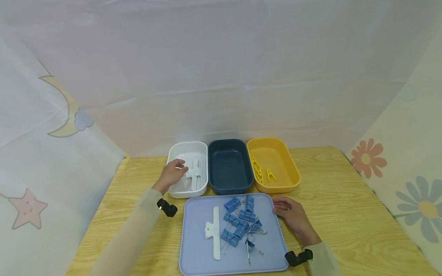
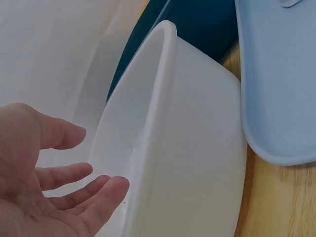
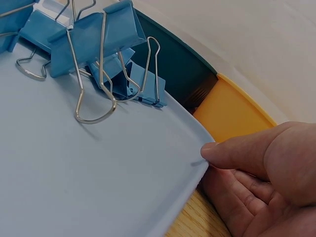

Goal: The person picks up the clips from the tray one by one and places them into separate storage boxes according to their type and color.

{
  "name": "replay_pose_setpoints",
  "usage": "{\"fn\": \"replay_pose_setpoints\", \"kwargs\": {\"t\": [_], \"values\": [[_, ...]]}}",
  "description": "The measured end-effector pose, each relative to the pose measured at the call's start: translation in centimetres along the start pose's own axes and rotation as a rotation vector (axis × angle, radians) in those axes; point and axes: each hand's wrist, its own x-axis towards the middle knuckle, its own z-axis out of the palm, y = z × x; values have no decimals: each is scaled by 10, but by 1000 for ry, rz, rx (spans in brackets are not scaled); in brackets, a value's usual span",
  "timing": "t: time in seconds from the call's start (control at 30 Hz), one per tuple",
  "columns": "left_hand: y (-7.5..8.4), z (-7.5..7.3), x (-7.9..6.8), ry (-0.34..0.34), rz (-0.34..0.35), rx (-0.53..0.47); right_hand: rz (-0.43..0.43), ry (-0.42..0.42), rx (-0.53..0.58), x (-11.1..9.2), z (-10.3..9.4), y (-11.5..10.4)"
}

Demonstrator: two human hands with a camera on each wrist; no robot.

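Observation:
My left hand [image 1: 172, 173] hovers over the white bin [image 1: 179, 193], its fingers apart and slightly bent. Nothing is between the thumb and fingers of that hand in the left wrist view. White wide clips [image 1: 195, 178] lie in the bin beside the fingertips. At the upper right corner of the pale blue tray [image 1: 197, 260], my right hand [image 1: 293, 216] grips the rim, thumb [image 3: 217, 153] on top and fingers outside and below. On the tray are one white wide clip [image 1: 216, 234] and a cluster of several blue binder clips [image 1: 241, 230] with metal handles.
A dark blue bin [image 1: 231, 168] stands between the white bin and a yellow bin [image 1: 284, 168]. Yellow clips [image 1: 271, 175] lie in the yellow one. All three bins line the back of the wooden table [image 1: 352, 214], against a hanging cloth [image 1: 224, 76].

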Motion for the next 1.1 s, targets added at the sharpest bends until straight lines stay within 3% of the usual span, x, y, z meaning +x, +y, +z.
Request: {"fn": "replay_pose_setpoints", "kwargs": {"t": [0.4, 1.1], "values": [[3, 0, -11, -2, 53, -157, 18, 5, 4, 0, 2, -1], [10, 3, -36, -30, 98, -213, 9, 1, -4, 0, 0, 0]]}}
